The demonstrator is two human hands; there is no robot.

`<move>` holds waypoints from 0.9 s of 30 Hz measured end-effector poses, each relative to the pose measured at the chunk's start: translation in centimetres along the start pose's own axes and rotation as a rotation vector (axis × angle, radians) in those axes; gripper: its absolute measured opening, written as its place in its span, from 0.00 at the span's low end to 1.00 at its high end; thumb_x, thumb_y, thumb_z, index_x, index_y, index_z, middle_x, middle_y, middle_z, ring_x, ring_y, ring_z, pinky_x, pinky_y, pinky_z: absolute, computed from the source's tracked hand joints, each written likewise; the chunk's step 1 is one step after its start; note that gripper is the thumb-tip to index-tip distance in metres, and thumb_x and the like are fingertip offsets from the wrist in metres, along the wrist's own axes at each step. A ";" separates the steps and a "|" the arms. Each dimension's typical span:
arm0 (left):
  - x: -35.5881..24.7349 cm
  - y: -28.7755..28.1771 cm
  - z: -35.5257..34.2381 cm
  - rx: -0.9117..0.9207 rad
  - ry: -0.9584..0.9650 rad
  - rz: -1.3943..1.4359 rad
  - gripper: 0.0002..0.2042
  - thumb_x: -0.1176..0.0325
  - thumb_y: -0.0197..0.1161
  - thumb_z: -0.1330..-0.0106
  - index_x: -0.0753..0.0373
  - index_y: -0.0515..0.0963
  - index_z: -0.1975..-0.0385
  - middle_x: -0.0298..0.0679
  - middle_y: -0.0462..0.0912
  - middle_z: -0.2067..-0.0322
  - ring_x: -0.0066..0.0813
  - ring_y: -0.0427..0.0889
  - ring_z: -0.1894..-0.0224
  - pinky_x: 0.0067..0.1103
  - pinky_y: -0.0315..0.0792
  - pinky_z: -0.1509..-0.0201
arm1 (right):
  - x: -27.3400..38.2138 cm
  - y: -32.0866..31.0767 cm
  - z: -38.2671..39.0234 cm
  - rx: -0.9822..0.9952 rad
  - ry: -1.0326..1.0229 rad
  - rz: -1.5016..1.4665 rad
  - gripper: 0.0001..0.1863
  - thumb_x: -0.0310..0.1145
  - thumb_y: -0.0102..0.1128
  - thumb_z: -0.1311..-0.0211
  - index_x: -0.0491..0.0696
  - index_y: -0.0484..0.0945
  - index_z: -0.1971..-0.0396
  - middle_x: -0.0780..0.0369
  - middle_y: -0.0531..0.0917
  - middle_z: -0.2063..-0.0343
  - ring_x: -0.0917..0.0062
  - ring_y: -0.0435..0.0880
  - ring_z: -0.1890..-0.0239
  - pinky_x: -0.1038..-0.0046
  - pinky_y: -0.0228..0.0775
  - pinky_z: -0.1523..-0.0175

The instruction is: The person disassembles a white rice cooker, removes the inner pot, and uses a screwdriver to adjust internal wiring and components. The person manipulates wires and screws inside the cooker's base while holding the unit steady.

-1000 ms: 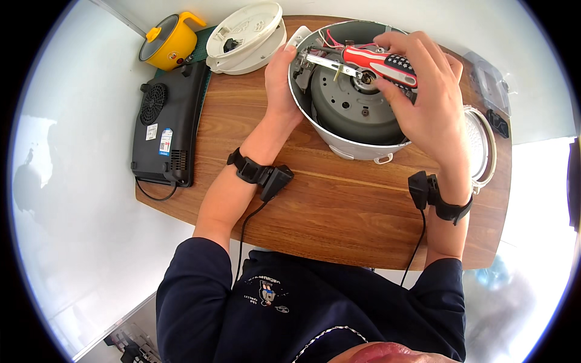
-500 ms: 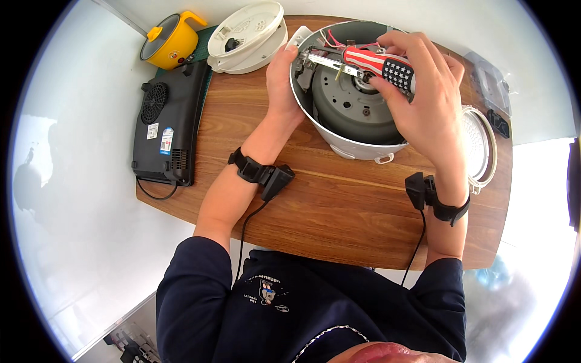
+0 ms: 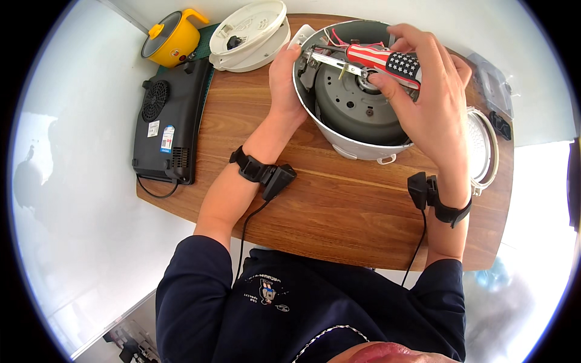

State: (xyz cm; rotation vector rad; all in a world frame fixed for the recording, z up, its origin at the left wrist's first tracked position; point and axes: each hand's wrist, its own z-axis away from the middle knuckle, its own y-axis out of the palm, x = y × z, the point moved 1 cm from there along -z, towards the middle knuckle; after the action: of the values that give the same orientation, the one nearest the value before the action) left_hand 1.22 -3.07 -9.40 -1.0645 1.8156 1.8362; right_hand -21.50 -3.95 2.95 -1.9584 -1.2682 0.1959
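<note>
A grey-white rice cooker body (image 3: 363, 145) lies with its open underside up, showing a rounded dark grey metal shell, wires and a thin metal strip (image 3: 336, 62) across it. My left hand (image 3: 287, 81) grips the left wall of the body, thumb at the rim. Over the opening, my right hand (image 3: 433, 91) is curled around a screwdriver (image 3: 381, 59) with a red, white and black star-patterned handle. Its shaft points left, toward the parts by the left inner wall; the tip is hard to make out. My right thumb is near the strip's right end.
Back left are a white plastic base cover (image 3: 251, 30) and a yellow pot (image 3: 172, 39). A black induction cooker (image 3: 166, 121) lies at the left. Right of the body are a round white-rimmed lid (image 3: 484, 151) and a clear plastic box (image 3: 489, 85), all on the wooden table (image 3: 327, 206).
The screwdriver handle and my right fingers have shifted slightly; the fingertips look a little more spread. My left hand keeps its hold on the body.
</note>
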 end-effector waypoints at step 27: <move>0.1 -0.1 0.1 -0.002 -0.030 0.031 0.19 0.58 0.54 0.23 0.66 0.72 0.41 0.45 0.85 0.49 0.33 0.88 0.49 0.32 0.85 0.44 | 0.2 -0.1 -0.2 -0.007 -0.038 -0.019 0.27 0.28 0.73 0.36 0.56 0.81 0.37 0.65 0.87 0.60 0.72 0.86 0.51 0.65 0.61 0.33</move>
State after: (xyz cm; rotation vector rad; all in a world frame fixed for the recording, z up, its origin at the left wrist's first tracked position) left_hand 1.19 -3.01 -9.52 -1.0095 1.8227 1.8624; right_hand -21.38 -3.91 3.23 -1.9558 -1.3131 0.2205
